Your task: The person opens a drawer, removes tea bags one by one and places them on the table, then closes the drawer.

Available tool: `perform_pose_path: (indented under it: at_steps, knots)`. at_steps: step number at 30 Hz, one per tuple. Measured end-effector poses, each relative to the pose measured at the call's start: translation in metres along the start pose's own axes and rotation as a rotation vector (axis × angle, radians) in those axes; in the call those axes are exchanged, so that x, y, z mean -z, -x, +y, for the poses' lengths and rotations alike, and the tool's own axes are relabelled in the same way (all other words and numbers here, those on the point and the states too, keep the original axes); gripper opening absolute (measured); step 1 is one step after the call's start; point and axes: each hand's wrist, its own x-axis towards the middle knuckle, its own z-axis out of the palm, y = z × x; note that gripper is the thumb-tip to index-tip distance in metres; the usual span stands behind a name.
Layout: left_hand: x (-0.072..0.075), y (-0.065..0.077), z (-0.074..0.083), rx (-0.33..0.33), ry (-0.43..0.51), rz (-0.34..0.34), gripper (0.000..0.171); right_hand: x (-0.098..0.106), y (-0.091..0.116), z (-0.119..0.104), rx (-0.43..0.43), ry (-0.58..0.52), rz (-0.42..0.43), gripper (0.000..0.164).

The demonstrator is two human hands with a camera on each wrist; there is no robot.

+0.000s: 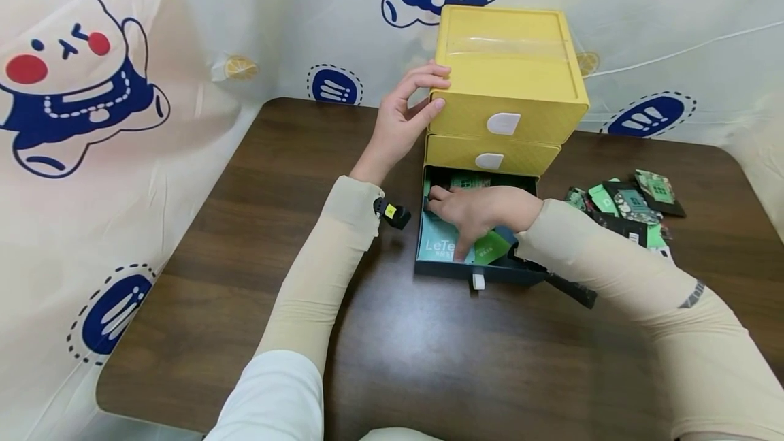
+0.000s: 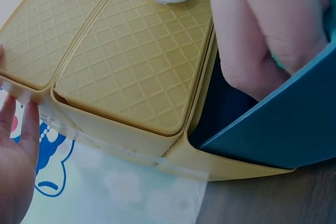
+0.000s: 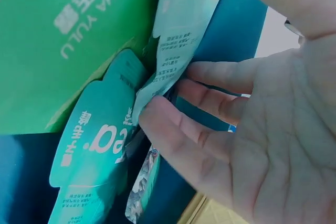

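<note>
My left hand (image 1: 398, 118) rests against the left side of a yellow drawer unit (image 1: 511, 53), fingertips at its upper edge and thumb on the front. In the left wrist view, its fingers (image 2: 30, 129) lie straight along the unit's side. The bottom drawer (image 1: 447, 269), dark blue, is pulled out. Inside it is my right hand (image 1: 474, 213), fingers extended, fingertips touching a teal printed packet (image 3: 176, 45). A second teal packet (image 3: 97, 145) and a bright green packet (image 3: 79, 66) lie beside it. A light-blue lettered piece (image 1: 433, 240) sits at the drawer's front left.
Two closed drawers with white tabs (image 1: 503, 123) stand above the pulled-out one. Several black and green packets (image 1: 633, 206) lie in a pile on the brown table (image 1: 245, 291) to the right. A printed curtain (image 1: 245, 12) hangs behind the table.
</note>
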Motion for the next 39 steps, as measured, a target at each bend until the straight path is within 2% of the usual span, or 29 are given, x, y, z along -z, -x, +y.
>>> perform_pose_path:
  at_steps: [6,11,16,23,29,32,36,39]
  knots:
    - [-0.002,0.0,0.0,-0.012,-0.005,-0.016,0.018,-0.005,-0.002,-0.003,-0.036,0.075,0.007,0.103]
    - [-0.003,0.001,0.0,-0.02,-0.002,-0.025,0.018,-0.004,-0.002,0.004,-0.046,0.042,0.056,0.102]
    - [-0.003,0.0,0.002,-0.024,-0.002,-0.026,0.018,0.002,0.004,0.015,0.017,-0.006,0.149,0.07]
    - [-0.002,-0.001,0.003,-0.031,-0.02,-0.022,0.017,0.01,0.014,0.024,0.108,-0.076,0.275,0.049]
    - [-0.002,0.0,0.002,-0.031,-0.012,-0.018,0.017,0.016,0.02,0.026,0.219,-0.187,0.337,0.019]
    - [-0.002,0.0,0.002,-0.019,-0.008,-0.007,0.017,0.02,0.024,0.025,0.253,-0.195,0.346,0.012]
    - [-0.002,0.0,0.003,-0.01,-0.008,0.004,0.017,0.025,0.03,0.023,0.258,-0.214,0.305,0.004]
    - [-0.001,0.0,0.003,-0.014,-0.012,0.001,0.017,0.027,0.034,0.024,0.24,-0.225,0.26,0.011]
